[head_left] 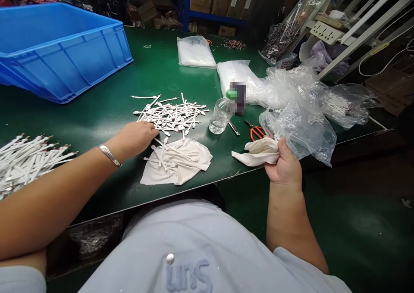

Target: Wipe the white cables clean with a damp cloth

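Note:
My left hand [137, 138], with a silver bracelet on its wrist, rests at the lower left edge of a loose pile of short white cables [176, 114]. Its fingers are bent, and whatever they may hold is hidden. In front of the pile, a pale cloth [190, 157] lies on the green table with several white cables on it. At the right, my right hand [284, 166] grips a folded cream cloth [258, 151] between thumb and fingers, just over the table's front edge.
A clear bottle with a green cap [219, 116] stands mid-table, near a cutter [234, 128] and orange-handled pliers [257, 132]. Plastic bags [300, 112] spread across the right. A blue crate [93, 56] stands back left; more white cables [29, 166] lie front left.

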`<action>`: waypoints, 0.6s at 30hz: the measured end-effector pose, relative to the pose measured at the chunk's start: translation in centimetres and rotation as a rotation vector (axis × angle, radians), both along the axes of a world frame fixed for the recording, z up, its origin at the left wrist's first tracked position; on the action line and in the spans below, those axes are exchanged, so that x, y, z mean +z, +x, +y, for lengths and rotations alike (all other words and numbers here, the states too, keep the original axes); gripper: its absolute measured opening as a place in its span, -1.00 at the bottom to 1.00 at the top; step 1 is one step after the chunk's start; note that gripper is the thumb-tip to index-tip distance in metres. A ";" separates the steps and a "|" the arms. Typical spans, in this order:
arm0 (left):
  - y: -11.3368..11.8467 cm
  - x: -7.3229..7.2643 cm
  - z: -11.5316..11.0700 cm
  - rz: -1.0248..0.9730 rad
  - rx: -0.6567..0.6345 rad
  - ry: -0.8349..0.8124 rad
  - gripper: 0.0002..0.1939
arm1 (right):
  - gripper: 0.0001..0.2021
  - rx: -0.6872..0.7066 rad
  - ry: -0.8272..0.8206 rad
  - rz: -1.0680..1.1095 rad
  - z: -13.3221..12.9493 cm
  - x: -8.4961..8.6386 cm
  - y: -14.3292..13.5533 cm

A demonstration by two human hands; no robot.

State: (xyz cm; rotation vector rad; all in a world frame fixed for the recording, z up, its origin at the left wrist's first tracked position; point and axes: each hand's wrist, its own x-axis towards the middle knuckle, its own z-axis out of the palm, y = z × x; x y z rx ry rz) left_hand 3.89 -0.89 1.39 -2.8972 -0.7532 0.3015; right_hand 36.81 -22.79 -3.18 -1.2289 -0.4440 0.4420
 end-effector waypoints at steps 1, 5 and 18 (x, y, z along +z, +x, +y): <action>0.0 0.1 -0.1 0.012 0.006 -0.009 -0.70 | -0.64 -0.009 0.000 -0.034 0.1 -0.1 0.0; 0.0 0.7 -0.8 0.051 0.047 -0.023 -0.73 | -0.63 -0.050 0.021 -0.052 0.3 -0.1 -0.3; -2.4 -1.0 0.7 0.005 0.076 0.026 -0.71 | -0.63 -0.046 0.046 0.085 -0.2 0.6 -1.0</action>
